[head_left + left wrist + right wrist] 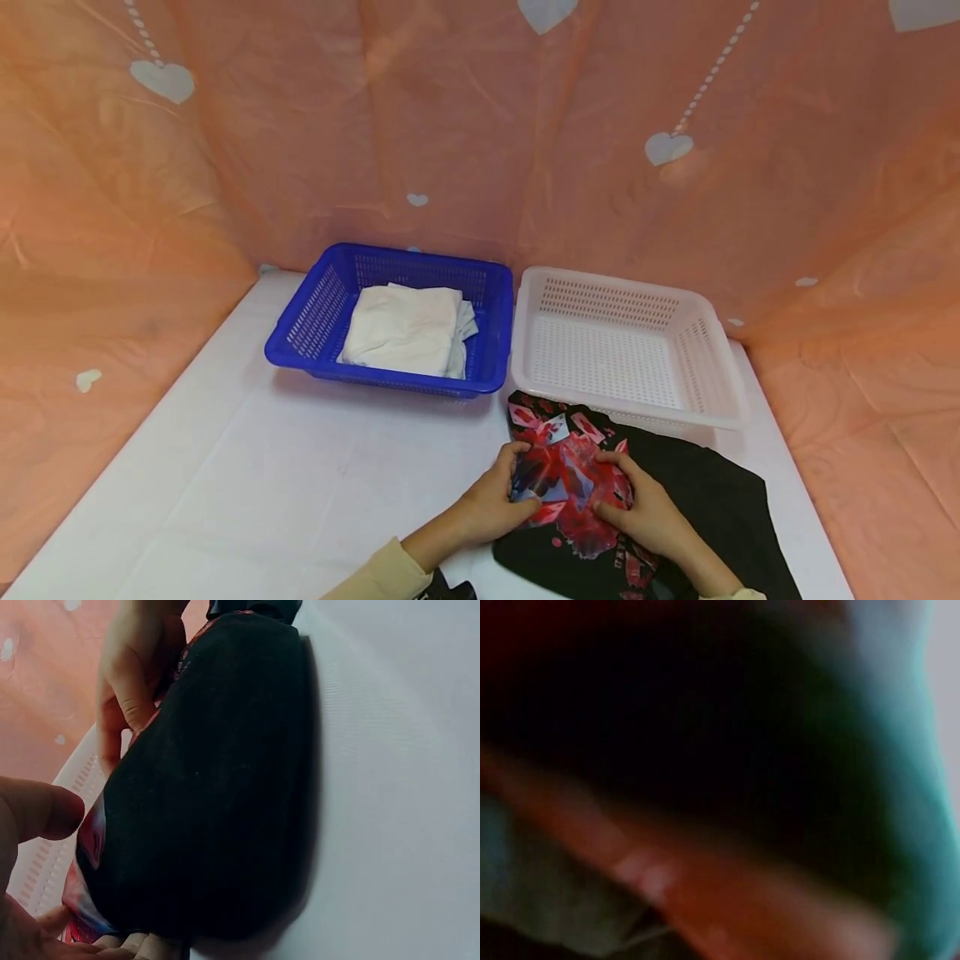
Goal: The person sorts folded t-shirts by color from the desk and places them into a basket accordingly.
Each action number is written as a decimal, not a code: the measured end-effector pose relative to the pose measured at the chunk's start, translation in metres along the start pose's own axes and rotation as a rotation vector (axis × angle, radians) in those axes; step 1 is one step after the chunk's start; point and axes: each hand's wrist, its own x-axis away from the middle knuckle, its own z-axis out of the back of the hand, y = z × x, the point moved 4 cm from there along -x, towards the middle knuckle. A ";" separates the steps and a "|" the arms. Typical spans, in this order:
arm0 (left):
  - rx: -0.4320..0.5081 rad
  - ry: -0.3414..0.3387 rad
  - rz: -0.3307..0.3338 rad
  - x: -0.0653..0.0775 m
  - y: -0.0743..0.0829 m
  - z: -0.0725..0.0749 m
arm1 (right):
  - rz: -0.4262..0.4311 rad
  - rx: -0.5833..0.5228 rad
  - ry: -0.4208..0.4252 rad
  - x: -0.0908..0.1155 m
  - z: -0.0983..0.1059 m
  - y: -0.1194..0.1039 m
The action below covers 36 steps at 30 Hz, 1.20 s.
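A black garment [697,483] with a red flower print lies on the right side of the table, in front of the white basket. My left hand [495,496] grips its left edge, thumb on top. On the printed area, my right hand [645,504] pinches the cloth between thumb and fingers. The left wrist view shows a plain dark stretch of the garment [202,787], with fingertips of the left hand [30,885] partly hidden at its lower edge; the right hand [131,682] is farther up the same edge. Heavy blur and darkness fill the right wrist view.
A blue basket [300,362] at the back holds folded white cloth [401,329]. The white basket [727,392] stands beside it on the right. White covering lies over the table [300,475], and an orange curtain with hearts [465,125] surrounds it.
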 end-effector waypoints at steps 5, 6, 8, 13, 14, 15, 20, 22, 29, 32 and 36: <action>-0.094 0.014 -0.030 0.001 0.003 -0.001 | 0.041 -0.106 -0.057 -0.002 -0.003 0.001; -0.105 0.007 -0.033 0.000 0.003 -0.001 | 0.039 -0.138 -0.075 -0.002 -0.005 0.001; -0.118 -0.011 -0.039 0.000 0.004 -0.002 | 0.031 -0.183 -0.098 -0.002 -0.007 0.002; -0.100 -0.047 -0.070 -0.002 0.006 -0.004 | 0.042 -0.300 -0.146 -0.001 -0.011 0.004; -0.092 -0.050 -0.080 -0.002 0.006 -0.004 | 0.055 -0.323 -0.160 0.000 -0.012 0.003; -0.084 -0.052 -0.093 -0.001 0.007 -0.004 | 0.070 -0.351 -0.177 0.000 -0.012 0.002; -0.021 -0.081 -0.175 0.000 0.010 -0.002 | 0.142 -0.387 -0.222 0.002 -0.012 -0.004; 0.026 -0.106 -0.194 0.001 0.009 -0.002 | 0.162 -0.377 -0.220 0.002 -0.012 -0.004; 0.119 -0.150 -0.207 0.009 0.013 -0.002 | 0.191 -0.300 -0.189 0.009 -0.007 -0.012; 0.119 -0.142 -0.242 0.014 0.021 0.000 | 0.216 -0.252 -0.161 0.013 -0.002 -0.022; 0.082 -0.131 -0.308 0.021 0.036 0.004 | 0.262 -0.224 -0.141 0.021 0.006 -0.034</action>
